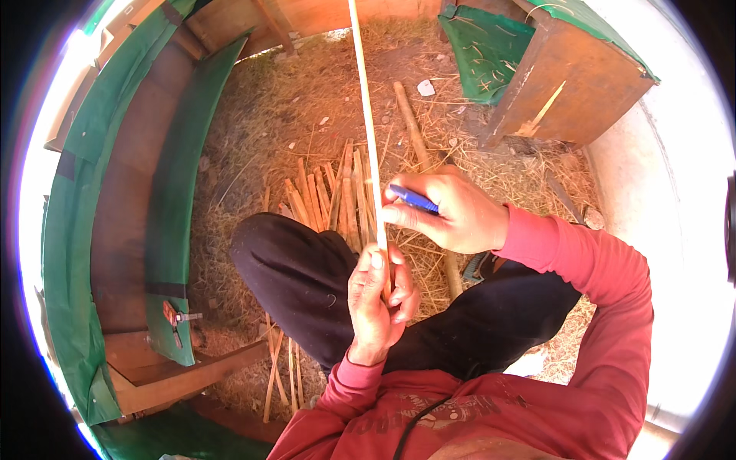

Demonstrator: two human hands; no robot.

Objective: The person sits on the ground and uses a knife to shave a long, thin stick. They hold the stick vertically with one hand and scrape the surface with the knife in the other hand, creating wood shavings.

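A long, thin, pale wooden strip [364,100] stands up in front of me and runs past the top of the view. My left hand [376,299] is closed around its lower end, thumb along the front. Just above, my right hand [464,211] is closed on a slim blue-handled tool [414,199]. Its working end is hidden, so I cannot tell its kind. The right thumb and fingertips are right beside the strip and seem to touch it. Beyond my knees, a bundle of split wooden sticks [349,192] lies on the straw-covered ground.
A green-covered bench [184,169] lines the left side, with a small metal tool [178,318] on it. A thick pole [412,126] lies ahead. At the far right stands a wooden box [579,80] with a green cover. More thin strips [274,368] lie by my left leg.
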